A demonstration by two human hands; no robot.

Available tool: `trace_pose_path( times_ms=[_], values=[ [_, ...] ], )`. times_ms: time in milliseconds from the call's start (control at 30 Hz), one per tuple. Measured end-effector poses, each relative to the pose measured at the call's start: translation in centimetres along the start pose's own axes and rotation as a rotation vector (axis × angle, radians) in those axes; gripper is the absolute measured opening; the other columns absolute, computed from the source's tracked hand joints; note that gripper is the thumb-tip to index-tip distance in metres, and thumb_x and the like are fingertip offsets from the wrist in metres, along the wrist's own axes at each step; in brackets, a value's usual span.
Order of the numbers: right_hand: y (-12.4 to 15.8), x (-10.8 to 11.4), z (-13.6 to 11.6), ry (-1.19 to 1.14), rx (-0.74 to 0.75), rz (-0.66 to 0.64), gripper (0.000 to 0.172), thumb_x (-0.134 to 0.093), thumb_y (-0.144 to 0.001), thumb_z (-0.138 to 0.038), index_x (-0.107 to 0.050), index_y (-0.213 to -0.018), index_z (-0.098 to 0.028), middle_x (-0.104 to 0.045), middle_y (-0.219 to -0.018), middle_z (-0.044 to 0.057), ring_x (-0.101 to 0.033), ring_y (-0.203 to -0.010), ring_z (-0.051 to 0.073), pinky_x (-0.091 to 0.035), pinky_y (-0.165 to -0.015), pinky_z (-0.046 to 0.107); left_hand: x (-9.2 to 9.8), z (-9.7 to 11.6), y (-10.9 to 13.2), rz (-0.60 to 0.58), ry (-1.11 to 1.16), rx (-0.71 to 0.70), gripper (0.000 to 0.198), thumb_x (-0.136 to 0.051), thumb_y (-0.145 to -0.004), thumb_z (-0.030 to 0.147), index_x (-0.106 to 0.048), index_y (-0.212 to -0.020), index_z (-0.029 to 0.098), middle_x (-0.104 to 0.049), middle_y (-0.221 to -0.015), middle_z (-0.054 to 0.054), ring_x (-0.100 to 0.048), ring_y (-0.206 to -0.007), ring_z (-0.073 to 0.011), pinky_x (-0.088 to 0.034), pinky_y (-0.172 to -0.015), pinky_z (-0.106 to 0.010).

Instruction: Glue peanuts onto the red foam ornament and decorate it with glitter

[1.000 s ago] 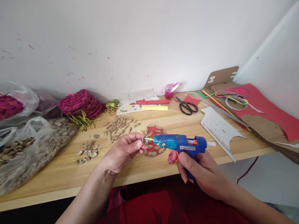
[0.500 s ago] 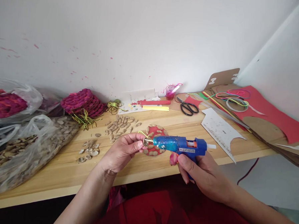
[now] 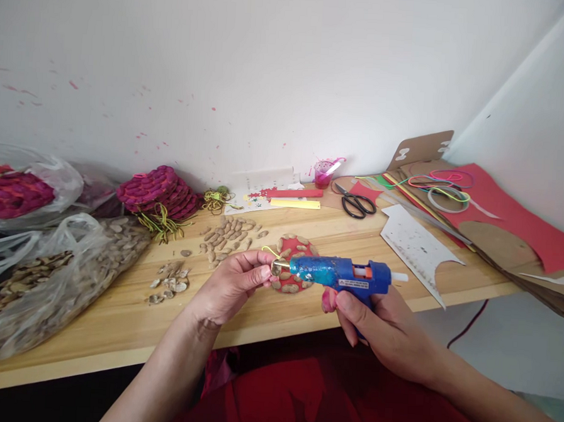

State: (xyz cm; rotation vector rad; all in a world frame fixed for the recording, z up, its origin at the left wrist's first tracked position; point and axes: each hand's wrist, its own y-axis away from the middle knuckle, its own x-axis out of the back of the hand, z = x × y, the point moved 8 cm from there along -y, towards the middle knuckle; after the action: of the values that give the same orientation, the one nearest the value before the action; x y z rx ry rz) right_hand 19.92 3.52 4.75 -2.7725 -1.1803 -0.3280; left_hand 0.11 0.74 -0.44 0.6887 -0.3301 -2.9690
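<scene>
A blue hot glue gun (image 3: 326, 271) is gripped in my right hand (image 3: 380, 323), its metal nozzle pointing left and a white glue stick jutting from its back end. My left hand (image 3: 240, 281) pinches a peanut shell (image 3: 276, 268) between thumb and fingers, right at the nozzle tip. Behind the gun, partly hidden by it, a red disc (image 3: 290, 244) with peanut shells on it lies on the wooden table. A yellow cord loop (image 3: 269, 250) shows at the disc's left edge.
Whole peanuts (image 3: 228, 236) and loose shell pieces (image 3: 169, 281) lie left of the disc. Bags of shells (image 3: 61, 281) and braided purple discs (image 3: 155, 192) fill the left side. Scissors (image 3: 355, 203), a pink cup (image 3: 324, 173), white board (image 3: 417, 249) and red sheets (image 3: 523, 211) lie behind and right.
The view has shifted very slightly. Both hands keep their places, with the nozzle still at the peanut shell.
</scene>
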Motion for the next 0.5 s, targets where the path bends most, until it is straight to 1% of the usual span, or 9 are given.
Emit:
trace_pose_path(
  times_ms=[167, 300, 500],
  values=[
    [0.04, 0.06, 0.32, 0.0, -0.004, 0.013, 0.049, -0.045, -0.1, -0.058, -0.056, -0.07, -0.022, -0.055, -0.054, 0.001, -0.053, -0.055, 0.015, -0.039, -0.05, 0.026, -0.02, 0.03, 0.11, 0.008, 0.003, 0.005, 0.037, -0.096, -0.06, 0.034, -0.079, -0.086, 0.014, -0.071, -0.073, -0.003, -0.059, -0.065, -0.0094, -0.046, -0.066, -0.021],
    [-0.01, 0.03, 0.44, -0.011, -0.002, 0.012, 0.047, -0.045, -0.101, -0.057, -0.055, -0.073, -0.022, -0.055, -0.053, 0.0, -0.05, -0.051, 0.014, -0.039, -0.049, 0.027, 0.02, -0.03, 0.16, 0.013, 0.005, 0.008, 0.038, -0.096, -0.06, 0.035, -0.078, -0.085, 0.013, -0.07, -0.073, -0.003, -0.059, -0.065, -0.0092, -0.047, -0.066, -0.021],
    [0.02, 0.04, 0.43, 0.0, -0.014, 0.019, 0.047, -0.045, -0.1, -0.059, -0.055, -0.072, -0.021, -0.056, -0.054, 0.0, -0.052, -0.052, 0.014, -0.039, -0.049, 0.027, 0.07, -0.26, 0.18, 0.003, 0.004, 0.006, 0.034, -0.095, -0.063, 0.033, -0.078, -0.085, 0.014, -0.07, -0.073, -0.003, -0.06, -0.066, -0.0101, -0.047, -0.067, -0.022]
  ],
)
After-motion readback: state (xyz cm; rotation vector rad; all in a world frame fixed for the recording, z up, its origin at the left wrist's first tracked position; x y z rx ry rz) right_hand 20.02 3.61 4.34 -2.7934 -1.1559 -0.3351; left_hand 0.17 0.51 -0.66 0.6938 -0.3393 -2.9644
